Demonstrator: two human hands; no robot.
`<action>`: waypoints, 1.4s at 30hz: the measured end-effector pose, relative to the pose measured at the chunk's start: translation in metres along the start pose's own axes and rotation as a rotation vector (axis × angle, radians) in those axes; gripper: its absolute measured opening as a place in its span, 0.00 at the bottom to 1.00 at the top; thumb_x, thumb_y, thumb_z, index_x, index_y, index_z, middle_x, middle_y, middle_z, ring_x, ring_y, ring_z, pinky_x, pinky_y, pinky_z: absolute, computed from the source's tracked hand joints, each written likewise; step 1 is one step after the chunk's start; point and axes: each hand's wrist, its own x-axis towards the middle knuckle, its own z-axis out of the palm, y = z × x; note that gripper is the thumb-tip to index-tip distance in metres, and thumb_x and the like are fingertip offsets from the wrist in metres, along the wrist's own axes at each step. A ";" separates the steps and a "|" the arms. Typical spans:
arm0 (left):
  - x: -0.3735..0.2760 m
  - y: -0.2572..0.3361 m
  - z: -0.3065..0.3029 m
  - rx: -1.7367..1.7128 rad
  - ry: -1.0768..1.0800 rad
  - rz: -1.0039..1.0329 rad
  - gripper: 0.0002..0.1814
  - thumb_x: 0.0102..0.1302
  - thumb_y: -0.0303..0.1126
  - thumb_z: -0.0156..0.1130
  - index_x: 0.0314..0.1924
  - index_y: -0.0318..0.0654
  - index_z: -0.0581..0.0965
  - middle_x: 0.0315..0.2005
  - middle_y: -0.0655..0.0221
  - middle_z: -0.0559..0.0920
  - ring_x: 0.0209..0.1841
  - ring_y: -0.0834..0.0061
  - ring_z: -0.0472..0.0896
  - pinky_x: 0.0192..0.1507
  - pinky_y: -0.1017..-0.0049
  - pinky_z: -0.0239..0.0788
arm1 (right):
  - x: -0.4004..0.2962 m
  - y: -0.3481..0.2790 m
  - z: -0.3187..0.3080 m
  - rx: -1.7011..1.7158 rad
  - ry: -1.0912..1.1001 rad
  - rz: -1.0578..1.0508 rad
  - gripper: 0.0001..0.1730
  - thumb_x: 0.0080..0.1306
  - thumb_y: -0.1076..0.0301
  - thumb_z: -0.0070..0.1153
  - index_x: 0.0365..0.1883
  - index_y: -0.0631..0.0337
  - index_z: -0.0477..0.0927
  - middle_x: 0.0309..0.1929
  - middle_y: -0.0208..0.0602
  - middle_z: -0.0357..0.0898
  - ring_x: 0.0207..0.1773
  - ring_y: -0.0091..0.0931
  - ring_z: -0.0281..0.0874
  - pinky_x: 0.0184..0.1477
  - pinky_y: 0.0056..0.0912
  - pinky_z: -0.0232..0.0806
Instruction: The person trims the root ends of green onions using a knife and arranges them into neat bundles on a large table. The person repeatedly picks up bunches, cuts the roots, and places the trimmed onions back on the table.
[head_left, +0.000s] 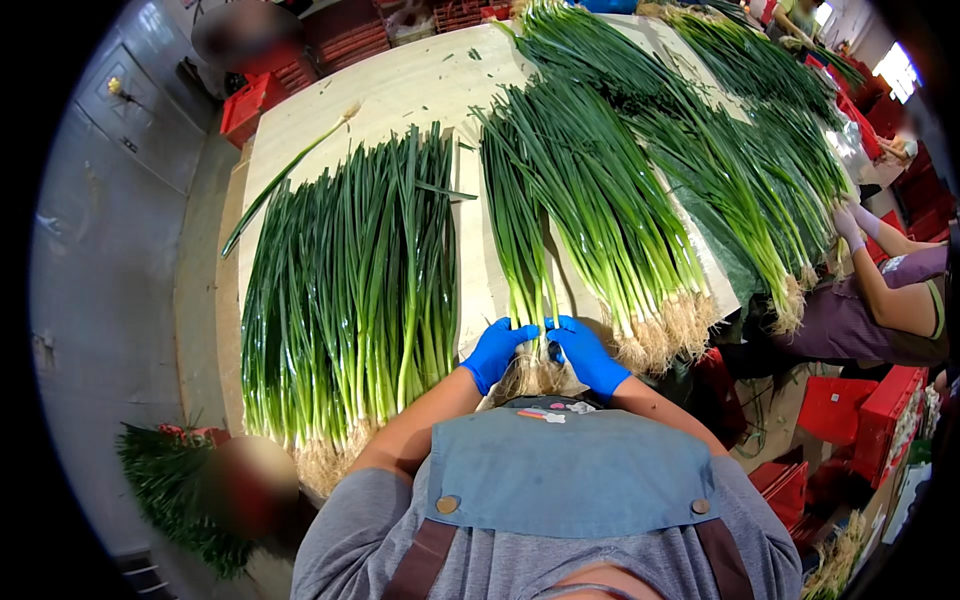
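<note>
Both my hands wear blue gloves and meet at the near edge of the pale table (472, 247). My left hand (499, 351) and my right hand (583, 352) close from either side around the pale stems of a small bunch of green onions (519, 225), just above its roots. Its leaves point away from me. Left of it lies a wide pile of green onions (352, 285), roots towards me. A thicker pile of green onions (615, 195) lies close on the right. One loose green onion (289, 174) rests at the upper left.
More green onions (720, 180) cover the table's right and far side. At the right edge stands a co-worker (877, 307), gloved hands on stems. Red crates (889, 424) are stacked behind on the right; another red crate (251, 105) stands at the far left corner, near a grey wall (105, 262).
</note>
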 end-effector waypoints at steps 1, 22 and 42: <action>0.001 -0.003 0.001 0.018 0.025 0.015 0.16 0.62 0.30 0.62 0.49 0.31 0.76 0.40 0.62 0.82 0.40 0.72 0.81 0.44 0.72 0.73 | 0.002 0.000 0.001 0.018 -0.001 0.036 0.12 0.65 0.67 0.49 0.45 0.63 0.76 0.31 0.33 0.76 0.32 0.20 0.70 0.34 0.25 0.64; -0.017 -0.014 0.019 1.276 0.096 0.335 0.20 0.68 0.47 0.49 0.37 0.36 0.77 0.27 0.50 0.81 0.30 0.49 0.79 0.33 0.58 0.69 | -0.012 -0.020 -0.005 0.438 -0.376 0.401 0.17 0.66 0.62 0.53 0.49 0.61 0.77 0.37 0.36 0.81 0.32 0.28 0.79 0.35 0.35 0.76; 0.006 0.051 0.028 -0.532 -0.289 0.161 0.23 0.66 0.44 0.59 0.54 0.37 0.74 0.48 0.62 0.79 0.51 0.63 0.78 0.56 0.62 0.70 | -0.147 -0.030 -0.095 -0.839 -0.252 0.040 0.27 0.62 0.64 0.60 0.61 0.49 0.73 0.44 0.30 0.82 0.45 0.18 0.75 0.51 0.26 0.68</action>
